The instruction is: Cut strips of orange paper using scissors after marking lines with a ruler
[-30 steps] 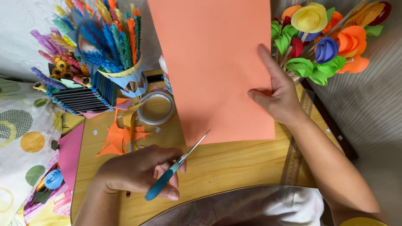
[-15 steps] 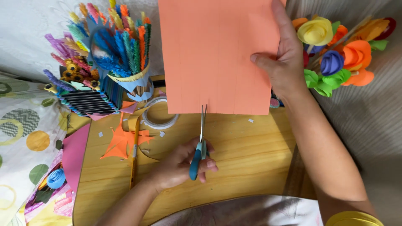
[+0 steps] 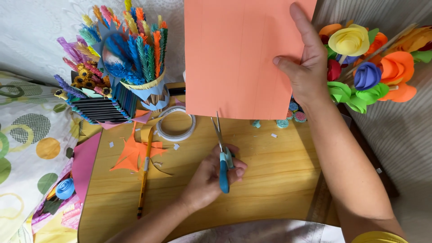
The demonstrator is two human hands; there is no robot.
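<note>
The orange paper (image 3: pixel 238 58) hangs upright at 12 o'clock, gripped at its edge by the right hand (image 3: pixel 306 67), while just below the left hand (image 3: pixel 211 177), fingers closed around the scissors (image 3: pixel 221 153), points the blades at its bottom edge above the wooden surface (image 3: pixel 279 171), tape roll (image 3: pixel 176 123) at 10 o'clock.

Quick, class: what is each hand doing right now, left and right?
Left hand: closed on the scissors, blades at the paper's lower edge.
Right hand: closed on the orange paper, holding it upright above the table.
</note>
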